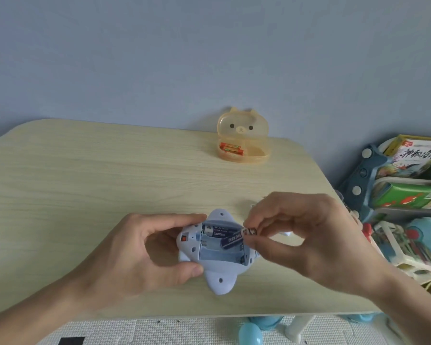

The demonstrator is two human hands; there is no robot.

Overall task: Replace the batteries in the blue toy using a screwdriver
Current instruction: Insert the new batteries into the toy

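Head view: pale wood-grain surface, blue wall behind.
Left hand: fingers curled round the pale blue plastic toy, underside up near the surface's front edge.
Compartment: open, one dark blue battery seated at its far side.
Far edge: translucent orange bear-shaped case, open, orange batteries inside.
Right hand: fingers pinch a second dark blue battery, tilted into the compartment.
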